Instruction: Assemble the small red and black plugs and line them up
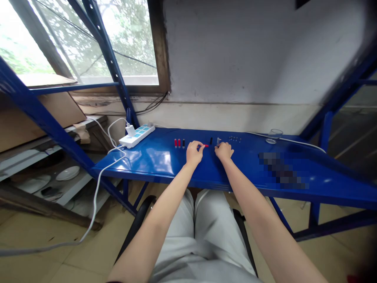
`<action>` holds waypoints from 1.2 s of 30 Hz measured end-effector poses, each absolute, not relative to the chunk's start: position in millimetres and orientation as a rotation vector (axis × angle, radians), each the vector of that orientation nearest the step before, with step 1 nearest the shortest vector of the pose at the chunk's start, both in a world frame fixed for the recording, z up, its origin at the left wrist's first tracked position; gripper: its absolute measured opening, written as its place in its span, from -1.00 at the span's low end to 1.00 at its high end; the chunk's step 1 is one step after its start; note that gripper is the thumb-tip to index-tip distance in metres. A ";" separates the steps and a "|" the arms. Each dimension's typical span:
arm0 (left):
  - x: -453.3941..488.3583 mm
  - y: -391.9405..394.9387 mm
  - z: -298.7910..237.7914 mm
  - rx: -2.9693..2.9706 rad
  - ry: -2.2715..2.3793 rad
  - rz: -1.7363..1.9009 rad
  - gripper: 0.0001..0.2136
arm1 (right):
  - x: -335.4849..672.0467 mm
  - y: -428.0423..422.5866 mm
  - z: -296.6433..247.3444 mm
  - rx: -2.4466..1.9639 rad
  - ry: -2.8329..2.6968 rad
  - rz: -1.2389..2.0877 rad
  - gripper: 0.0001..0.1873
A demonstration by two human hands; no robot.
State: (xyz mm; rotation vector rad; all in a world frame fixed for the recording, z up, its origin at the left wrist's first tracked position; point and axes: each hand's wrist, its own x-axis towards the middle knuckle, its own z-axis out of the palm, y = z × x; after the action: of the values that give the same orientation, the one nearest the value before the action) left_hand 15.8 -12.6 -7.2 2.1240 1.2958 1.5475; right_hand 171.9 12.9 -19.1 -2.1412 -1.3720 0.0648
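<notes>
My left hand (194, 152) rests on the blue metal table (153, 161) with its fingers curled round a small red part (205, 146) that sticks out to the right. My right hand (224, 150) lies beside it, fingers bent down and closed just below a small grey metal piece (218, 140); what it holds I cannot make out. A small black part (211, 140) stands between the two hands, a little farther back. Left of my left hand stand two red parts (177, 143) and a black one (183, 143) in a row.
A white power strip (137, 135) with a plugged-in charger and white cable lies at the table's far left. Several tiny dark screws (235, 138) sit behind my right hand. A glass dish (273, 136) stands at the back right. Blue rack struts rise at both sides.
</notes>
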 end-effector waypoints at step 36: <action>12.7 -7.7 -10.4 1.902 1.290 1.729 -0.93 | 161.7 -8.3 -19.7 -1.661 -1.909 -0.174 -0.89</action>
State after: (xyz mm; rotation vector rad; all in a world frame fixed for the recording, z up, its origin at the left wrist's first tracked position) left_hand 12.7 -7.7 -10.4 1.9020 1.2896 1.7292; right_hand 161.7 -8.3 -19.7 -1.6605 -1.9090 -0.1740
